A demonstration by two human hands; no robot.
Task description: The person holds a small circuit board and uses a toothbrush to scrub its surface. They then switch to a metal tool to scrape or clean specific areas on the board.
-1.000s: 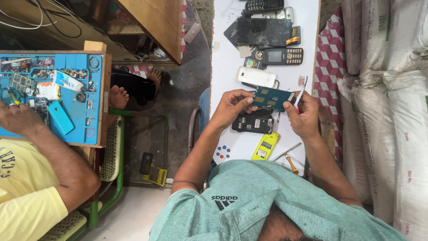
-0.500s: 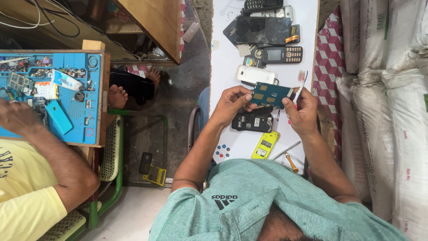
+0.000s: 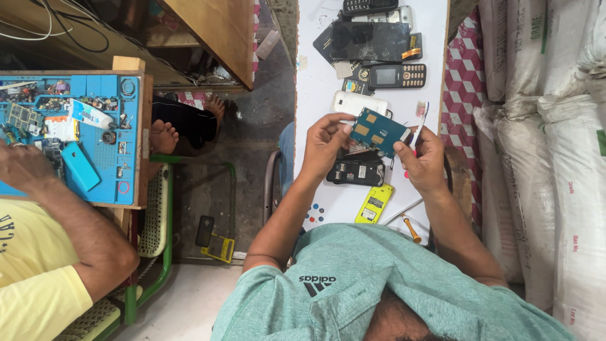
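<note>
1. The left hand (image 3: 325, 146) pinches the near-left edge of a teal circuit board (image 3: 377, 131) between thumb and fingertips, holding it up above the white table (image 3: 315, 76).
2. The right hand (image 3: 424, 161) closes around the board's right end and also grips a thin brush-like tool (image 3: 420, 118); its white head sticks up past the fingers. Whether the tool touches the board is hard to tell from this angle.
3. Directly under the board, between the two hands, lies an opened black phone body (image 3: 355, 172).
4. Just nearer than the hands lies a yellow phone shell (image 3: 374, 204), with an orange-handled screwdriver (image 3: 411, 228) by the right forearm.
5. Just beyond the left hand sits a white phone (image 3: 360, 102); farther beyond lie a black keypad phone (image 3: 397, 76) and a large dark tablet screen (image 3: 370, 41).
6. Well off to the left of the left hand, another person's hand (image 3: 22, 167) rests on a blue work mat (image 3: 95, 151) covered with small parts.
</note>
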